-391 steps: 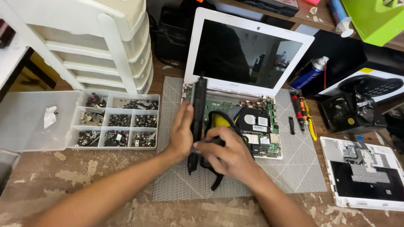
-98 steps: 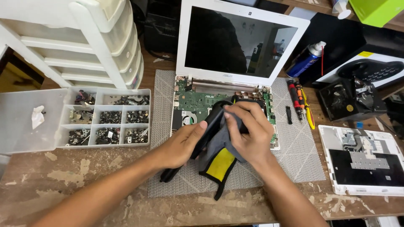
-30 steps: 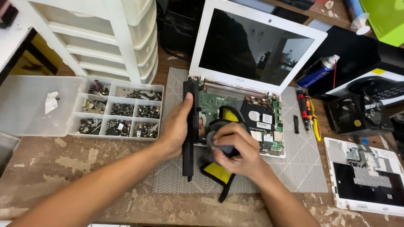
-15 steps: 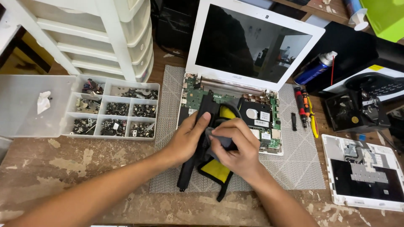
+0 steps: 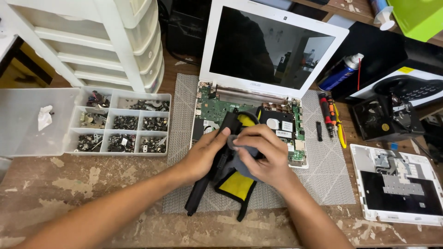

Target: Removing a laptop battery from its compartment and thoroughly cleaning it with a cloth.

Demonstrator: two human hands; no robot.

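Head view: my left hand clamps the long black battery; my right hand pinches a grey cloth; looser fingers could drop the battery onto the bare motherboard

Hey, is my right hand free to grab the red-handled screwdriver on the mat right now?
Probably not yet: the right hand is pressing a grey cloth on the black part. The screwdriver lies uncovered to its right, nothing between.
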